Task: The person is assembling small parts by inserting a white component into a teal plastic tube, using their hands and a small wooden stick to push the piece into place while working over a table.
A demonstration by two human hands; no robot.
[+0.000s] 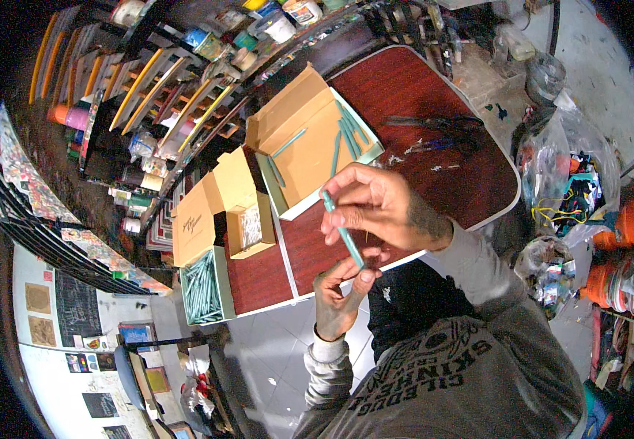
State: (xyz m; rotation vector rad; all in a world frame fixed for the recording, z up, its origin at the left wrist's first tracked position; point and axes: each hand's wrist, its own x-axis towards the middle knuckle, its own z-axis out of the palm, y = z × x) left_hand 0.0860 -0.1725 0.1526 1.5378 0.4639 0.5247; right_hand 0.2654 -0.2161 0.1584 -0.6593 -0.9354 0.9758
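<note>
A slim teal pen (348, 241) is held between my two hands above the near edge of the table. My right hand (383, 205) pinches its upper part between thumb and fingers. Its lower end rests in the fingertips of my left hand (342, 296). Behind them, a large open cardboard box (306, 157) has several loose teal pens (350, 132) in it, most along its right side. A smaller box (250, 230) with small white pieces stands to the left. At the near left corner, another open box (222, 278) is filled with teal pens (202, 289).
The dark red table (412, 80) has black scissors (430, 121) and small white scraps (417, 144) at its right. Shelves with paint tubs (279, 28) line the far left. Clear plastic bags (562, 161) and orange buckets (628, 219) stand to the right.
</note>
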